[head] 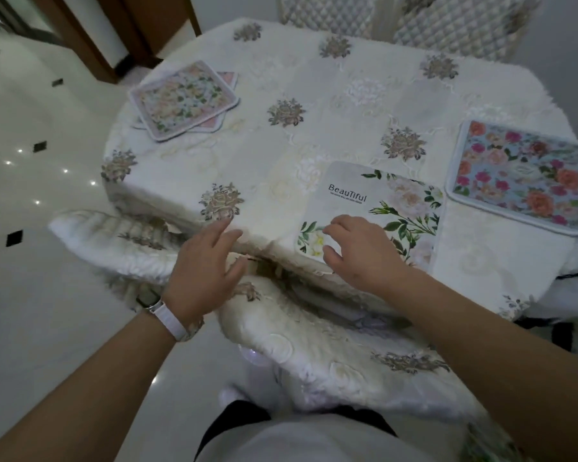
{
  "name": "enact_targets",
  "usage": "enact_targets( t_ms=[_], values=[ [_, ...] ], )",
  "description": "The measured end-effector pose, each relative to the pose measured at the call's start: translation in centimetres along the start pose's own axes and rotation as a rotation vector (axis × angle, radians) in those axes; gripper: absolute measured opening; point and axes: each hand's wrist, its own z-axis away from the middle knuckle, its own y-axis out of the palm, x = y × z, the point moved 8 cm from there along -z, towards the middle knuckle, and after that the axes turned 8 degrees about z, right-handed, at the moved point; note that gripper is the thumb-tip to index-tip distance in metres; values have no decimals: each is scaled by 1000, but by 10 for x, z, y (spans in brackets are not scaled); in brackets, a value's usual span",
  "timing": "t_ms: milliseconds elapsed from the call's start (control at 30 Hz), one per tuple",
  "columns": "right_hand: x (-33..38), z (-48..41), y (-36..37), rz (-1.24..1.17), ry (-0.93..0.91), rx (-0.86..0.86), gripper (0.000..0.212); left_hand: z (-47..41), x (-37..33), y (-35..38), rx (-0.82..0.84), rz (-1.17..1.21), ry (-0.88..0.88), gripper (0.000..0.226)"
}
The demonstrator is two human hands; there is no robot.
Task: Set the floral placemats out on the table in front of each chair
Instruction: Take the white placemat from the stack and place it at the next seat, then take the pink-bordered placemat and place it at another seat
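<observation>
A white placemat [374,201] with green leaves and the word "BeauTiful" lies at the near table edge. My right hand [357,251] rests on its near left corner with fingers spread. My left hand [207,261] hovers open at the table edge just left of that mat, holding nothing. A blue placemat [521,176] with pink and orange roses lies flat at the right. At the far left a pale floral placemat [182,100] sits on top of a pink one [214,123].
The round table [314,95] wears a cream embroidered cloth. Quilted chair backs [447,25] stand at the far side, and cushioned chairs [121,241] sit below the near edge. Glossy tiled floor [30,195] lies to the left.
</observation>
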Motion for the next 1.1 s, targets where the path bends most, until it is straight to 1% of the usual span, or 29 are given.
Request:
enact_targets(
  t_ms=[167,267,333,533,667,733,867,967,1100],
  values=[
    [77,-18,-8,38,-57,-8,39,41,66,-46,-51,-41,-39,52],
    [144,-34,-4,55,-92,1,39,67,120,-71,-63,-61,-24,49],
    [195,-48,4,67,-129,4,39,88,161,-90,-98,-66,-44,46],
    [352,-89,25,90,-306,-1,40,170,276,-140,-160,-21,-174,50],
    [438,-112,35,86,-386,-14,43,221,335,-168,-183,-5,-292,55],
    [473,-125,39,98,-408,-25,43,239,360,-182,-203,-2,-343,58],
    [539,-154,59,108,-527,38,46,264,405,-201,-284,2,-436,51],
    [580,-180,76,90,-612,75,45,275,443,-210,-324,10,-503,50],
    [629,-227,106,82,-677,114,45,277,500,-212,-324,21,-582,51]
  ],
)
